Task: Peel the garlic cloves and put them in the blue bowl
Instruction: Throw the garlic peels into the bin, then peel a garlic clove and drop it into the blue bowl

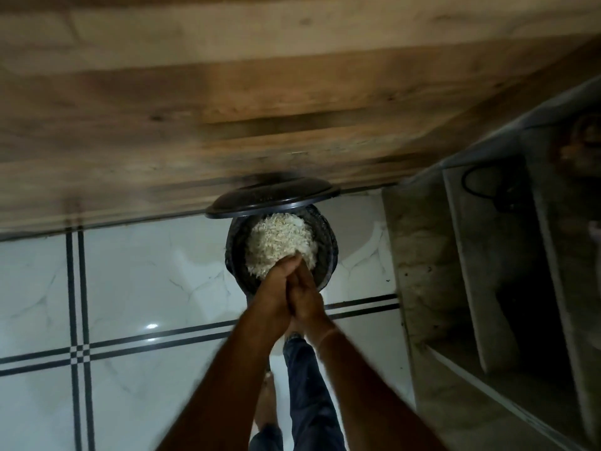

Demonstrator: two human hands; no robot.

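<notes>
Hands (290, 292) palm-to-palm above bin (329, 237)

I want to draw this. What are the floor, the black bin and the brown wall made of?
Floor: glazed tile, probably; glossy white, it mirrors a light, dark lines cross it. Bin: likely plastic, dull black, thin rim. Wall: wood or a wood-look panel; brown grain streaks, matte.

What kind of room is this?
Probably a home kitchen, though I can't be sure: a tiled floor, a wooden cabinet, and a black bin with its lid up, full of pale peelings.
</notes>
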